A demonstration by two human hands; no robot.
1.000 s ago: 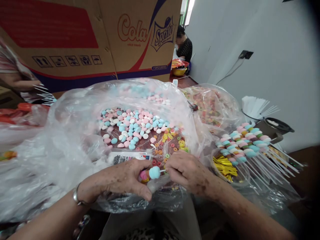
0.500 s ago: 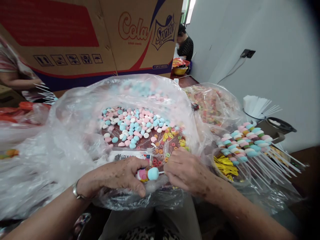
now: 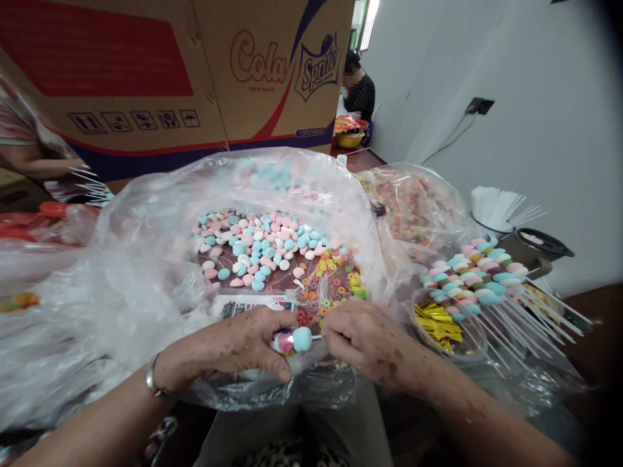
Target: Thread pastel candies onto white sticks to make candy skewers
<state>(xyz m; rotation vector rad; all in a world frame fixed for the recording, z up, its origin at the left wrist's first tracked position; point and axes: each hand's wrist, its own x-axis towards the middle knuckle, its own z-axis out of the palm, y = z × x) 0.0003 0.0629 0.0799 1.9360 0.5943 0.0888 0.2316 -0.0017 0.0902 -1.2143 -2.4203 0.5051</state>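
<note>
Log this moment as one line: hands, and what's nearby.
left hand: holding candy skewer | right hand: pinching its white stick | ahead: loose pastel candies, candy rings | right: loaded skewers, gold twist ties

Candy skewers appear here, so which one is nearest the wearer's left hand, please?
The single skewer, its blue candy showing between left hand and right hand; piled skewers lie to the right.

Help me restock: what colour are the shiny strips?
The strips are gold, clearest in the head view.
</note>
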